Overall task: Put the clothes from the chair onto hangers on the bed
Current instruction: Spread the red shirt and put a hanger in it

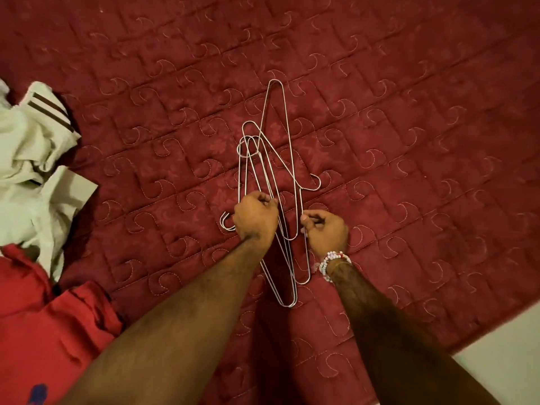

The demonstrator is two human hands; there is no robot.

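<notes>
Several thin wire hangers (270,159) lie tangled in a pile on the dark red quilted bed (409,112), pointing away from me. My left hand (255,219) is closed around wires near the middle of the pile, and a hook sticks out to its left. My right hand (325,230), with a beaded bracelet on the wrist, pinches a wire on the pile's right side. A cream garment with brown stripes (35,159) is crumpled on the bed at the far left. A red garment (49,325) lies below it at the lower left.
The bed's edge runs diagonally across the lower right corner, with pale floor (502,343) beyond it. The chair is out of view.
</notes>
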